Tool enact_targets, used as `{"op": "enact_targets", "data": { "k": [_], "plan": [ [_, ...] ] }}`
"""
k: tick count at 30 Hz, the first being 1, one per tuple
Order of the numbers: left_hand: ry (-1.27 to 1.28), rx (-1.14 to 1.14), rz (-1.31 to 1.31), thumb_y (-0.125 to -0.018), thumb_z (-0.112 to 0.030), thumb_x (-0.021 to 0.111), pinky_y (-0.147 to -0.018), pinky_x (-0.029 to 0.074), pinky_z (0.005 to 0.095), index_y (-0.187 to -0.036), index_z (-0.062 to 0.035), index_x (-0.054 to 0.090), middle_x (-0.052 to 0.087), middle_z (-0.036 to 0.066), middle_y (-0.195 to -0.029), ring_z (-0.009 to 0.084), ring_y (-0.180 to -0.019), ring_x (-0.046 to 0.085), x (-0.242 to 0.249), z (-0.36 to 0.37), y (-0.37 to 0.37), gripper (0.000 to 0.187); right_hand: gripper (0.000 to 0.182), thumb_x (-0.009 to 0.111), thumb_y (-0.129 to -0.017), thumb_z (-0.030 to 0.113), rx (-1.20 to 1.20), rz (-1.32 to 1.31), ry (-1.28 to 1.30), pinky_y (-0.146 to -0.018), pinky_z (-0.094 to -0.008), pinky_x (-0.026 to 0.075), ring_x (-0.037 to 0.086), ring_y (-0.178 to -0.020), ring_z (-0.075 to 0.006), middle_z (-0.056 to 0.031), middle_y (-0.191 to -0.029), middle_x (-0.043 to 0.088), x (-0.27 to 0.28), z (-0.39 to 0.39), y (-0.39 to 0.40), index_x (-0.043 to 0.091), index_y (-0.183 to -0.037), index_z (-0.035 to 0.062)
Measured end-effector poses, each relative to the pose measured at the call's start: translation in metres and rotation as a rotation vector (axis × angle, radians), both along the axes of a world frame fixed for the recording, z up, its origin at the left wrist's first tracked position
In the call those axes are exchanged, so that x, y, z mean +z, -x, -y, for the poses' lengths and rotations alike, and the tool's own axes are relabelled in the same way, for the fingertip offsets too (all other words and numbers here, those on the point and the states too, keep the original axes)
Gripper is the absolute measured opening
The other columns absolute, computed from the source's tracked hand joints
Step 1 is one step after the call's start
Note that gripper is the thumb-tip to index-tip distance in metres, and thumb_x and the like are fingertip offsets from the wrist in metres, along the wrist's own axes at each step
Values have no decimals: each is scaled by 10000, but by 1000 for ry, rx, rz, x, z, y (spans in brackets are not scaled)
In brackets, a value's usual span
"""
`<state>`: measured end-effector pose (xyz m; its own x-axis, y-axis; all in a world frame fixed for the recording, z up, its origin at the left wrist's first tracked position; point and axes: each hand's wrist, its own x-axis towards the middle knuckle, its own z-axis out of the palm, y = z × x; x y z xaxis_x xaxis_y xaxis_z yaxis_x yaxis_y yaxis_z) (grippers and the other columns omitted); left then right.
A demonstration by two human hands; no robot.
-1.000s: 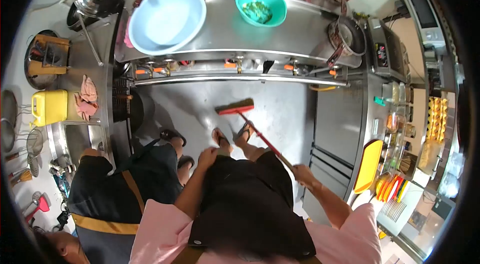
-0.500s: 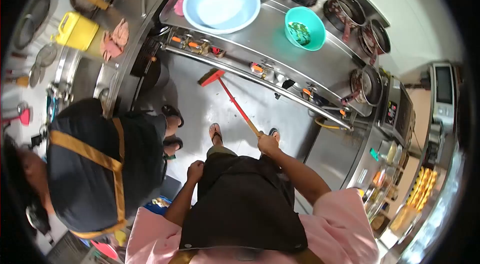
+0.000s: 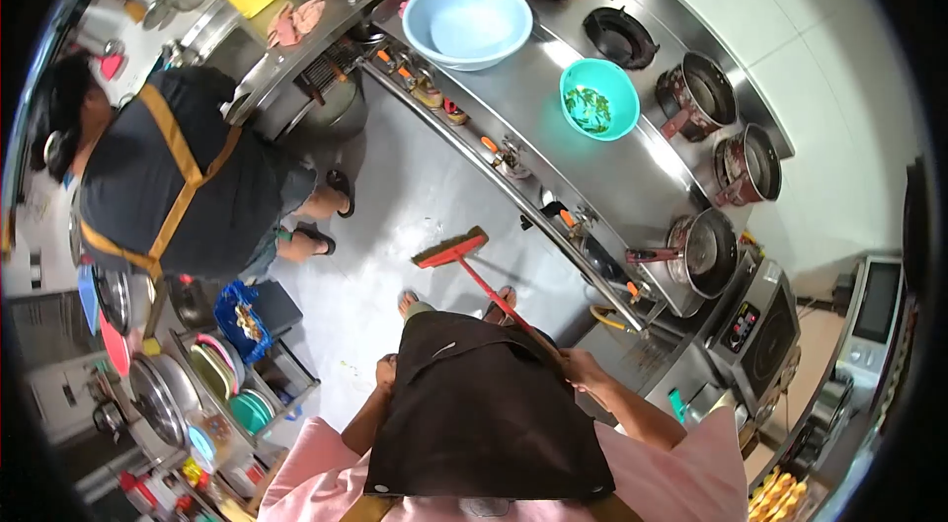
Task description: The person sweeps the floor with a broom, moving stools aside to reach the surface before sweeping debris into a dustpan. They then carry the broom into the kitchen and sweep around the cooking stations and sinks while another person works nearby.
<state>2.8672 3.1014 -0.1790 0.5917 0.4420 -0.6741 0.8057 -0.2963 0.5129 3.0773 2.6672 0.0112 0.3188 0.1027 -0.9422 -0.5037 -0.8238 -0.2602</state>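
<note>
**Red-handled broom, right hand high on the shaft**

Red shaft runs from your right hand (image 3: 576, 364), low and right of centre, up and left to the broom (image 3: 456, 252) head on the grey floor (image 3: 415, 186) at mid-frame, just beyond your toes. Your right hand is wrapped around the upper end of the handle. Your left hand (image 3: 385, 371) sits at the edge of your dark apron (image 3: 484, 413), holding nothing that shows; whether it is curled or flat you cannot tell.

Judge the broom as light and stiff along the handle, with soft bristles that drag and bend. One hand high on the shaft swings it; a second hand lower down would give firmer control.

Beyond the head, the steel cooking range (image 3: 553, 97) curves from upper centre to lower right, bearing a pale blue basin (image 3: 467, 21) and a teal bowl (image 3: 598, 98).

Compared with half a second ago, the broom head lies nearer your feet, away from the range, and the co-worker (image 3: 168, 176) now appears at upper left.
</note>
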Motion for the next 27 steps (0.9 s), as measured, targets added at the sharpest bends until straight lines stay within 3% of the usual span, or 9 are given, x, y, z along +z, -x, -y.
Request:
{"op": "enact_targets", "data": {
  "k": [2, 4, 5, 7, 12, 13, 17, 22, 27],
  "plan": [
    [51, 85, -52, -950, -233, 505, -813, 505, 361, -1078, 7, 685, 716, 169, -962, 280, -891, 681, 29, 27, -7, 326, 329, 492, -955, 280, 15, 66, 53, -576, -456, 503, 676, -705, -366, -214, -810, 679, 12, 7, -4, 670, -1084, 35],
    [152, 178, -24, -953, -219, 515, -793, 512, 338, -1073, 2, 687, 716, 136, -951, 236, -870, 681, 15, 44, -3, 304, 315, 504, -949, 271, 91, 257, 6, -692, -496, 517, 675, -826, -413, -223, -862, 685, -37, 22, -4, 662, -1093, 39],
    [230, 268, -27, -959, -208, 512, -739, 514, 305, -1080, -11, 674, 708, 105, -952, 186, -821, 670, 24, 55, -5, 282, 299, 449, -965, 271, 429, 687, -62, -410, -385, 445, 554, -433, -233, -127, -670, 626, -90, 35, -1, 644, -1090, 82],
    [331, 389, 39, -962, -208, 510, -705, 511, 296, -1089, -18, 659, 704, 102, -963, 170, -800, 660, 40, 76, -6, 273, 281, 418, -960, 237, 370, 606, 6, -443, -434, 474, 596, -469, -296, -182, -688, 633, -113, 10, -23, 603, -1041, 42],
    [469, 520, 168, -978, -179, 502, -661, 505, 268, -1100, -11, 636, 701, 102, -952, 134, -775, 652, 52, 117, 30, 247, 210, 408, -960, 214, -162, 87, -71, -371, -395, 392, 468, -398, -215, -97, -555, 500, -137, -40, -47, 535, -883, 65],
    [449, 540, 166, -977, -165, 505, -666, 509, 261, -1096, -6, 642, 705, 109, -942, 144, -768, 655, 52, 124, 41, 240, 205, 405, -970, 228, -242, 6, -58, -357, -355, 354, 412, -402, -172, -52, -530, 440, -144, -36, -36, 503, -858, 88],
    [401, 667, 122, -968, -175, 521, -699, 536, 284, -1089, 10, 654, 711, 132, -945, 184, -807, 681, 33, 153, 104, 258, 233, 420, -997, 278, -221, -214, -126, -358, -330, 360, 427, -420, -150, -64, -572, 475, -79, 4, -17, 502, -902, 82],
    [143, 408, -16, -876, -266, 571, -730, 537, 360, -971, -26, 724, 736, 114, -884, 207, -778, 685, -8, 199, 197, 300, 246, 448, -1008, 308, -132, -212, -130, -351, -277, 353, 429, -423, -125, -68, -640, 515, 6, 0, -15, 493, -935, 78],
    [250, 679, 6, -938, -240, 566, -628, 518, 334, -998, -38, 691, 713, 86, -802, 174, -713, 662, 27, 226, 217, 245, 399, 435, -1002, 344, 155, 174, -207, -356, -384, 389, 452, -341, -207, -103, -482, 482, -53, -72, -56, 536, -764, 40]
  ]
}}
